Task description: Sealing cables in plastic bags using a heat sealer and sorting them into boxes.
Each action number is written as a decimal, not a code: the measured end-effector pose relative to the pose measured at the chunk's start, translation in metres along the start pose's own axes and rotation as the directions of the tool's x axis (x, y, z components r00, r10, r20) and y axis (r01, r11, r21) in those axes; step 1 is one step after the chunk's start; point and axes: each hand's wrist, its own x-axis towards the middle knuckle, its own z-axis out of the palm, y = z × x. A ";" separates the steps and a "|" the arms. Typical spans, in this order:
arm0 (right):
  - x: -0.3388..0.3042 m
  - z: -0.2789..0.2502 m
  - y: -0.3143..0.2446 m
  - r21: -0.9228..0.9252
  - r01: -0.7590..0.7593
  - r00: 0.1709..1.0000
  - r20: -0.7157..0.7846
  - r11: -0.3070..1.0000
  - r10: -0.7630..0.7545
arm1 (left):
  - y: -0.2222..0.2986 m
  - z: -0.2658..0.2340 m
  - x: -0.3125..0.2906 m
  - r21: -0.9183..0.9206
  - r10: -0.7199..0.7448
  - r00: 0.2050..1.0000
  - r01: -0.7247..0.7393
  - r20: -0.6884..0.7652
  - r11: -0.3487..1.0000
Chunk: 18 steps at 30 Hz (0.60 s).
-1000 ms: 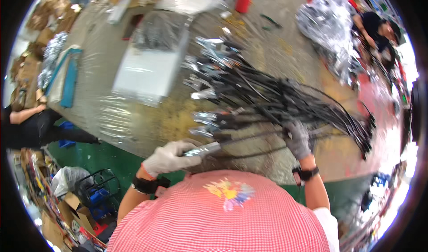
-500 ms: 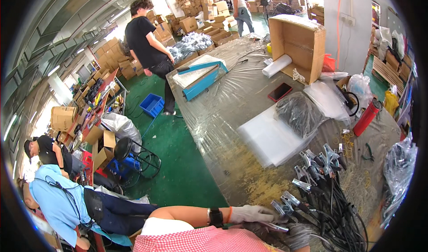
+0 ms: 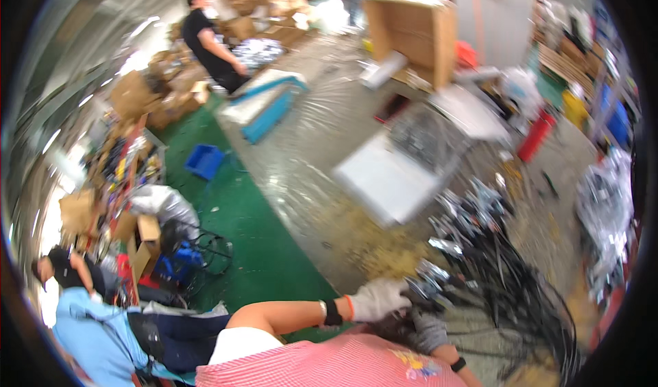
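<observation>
My left hand, in a pale glove with an orange cuff, has its fingers curled at the near end of a pile of silver spring clamps. Something dark lies under those fingers, too blurred to name. Close beside it, my right hand wears a grey glove and comes in from the lower edge. Its fingers are smeared and partly hidden among dark shapes. Black cables run from the clamps down the right side of the table.
Clear plastic bags, a phone, an open carton, a blue-edged paper cutter and a red cylinder lie or stand on the table. Beyond its left edge are a blue crate and several people.
The view has turned, shifting the scene left and up. My left hand has come up closer to the clamps, and more of my right hand and wrist shows beside it.
</observation>
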 end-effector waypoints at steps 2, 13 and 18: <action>-0.014 -0.004 0.017 0.016 -0.038 0.978 -0.203 0.999 0.040 | -0.001 0.007 0.013 -0.074 -0.019 0.971 0.001 -0.239 0.997; -0.108 0.039 0.083 0.165 -0.510 0.811 -0.235 0.844 0.535 | 0.023 0.006 0.072 0.066 -0.048 0.990 0.057 -0.131 0.996; -0.104 -0.012 0.100 0.298 -0.410 0.458 -0.750 0.862 0.477 | 0.016 0.007 0.105 0.232 -0.034 0.987 0.069 -0.155 0.970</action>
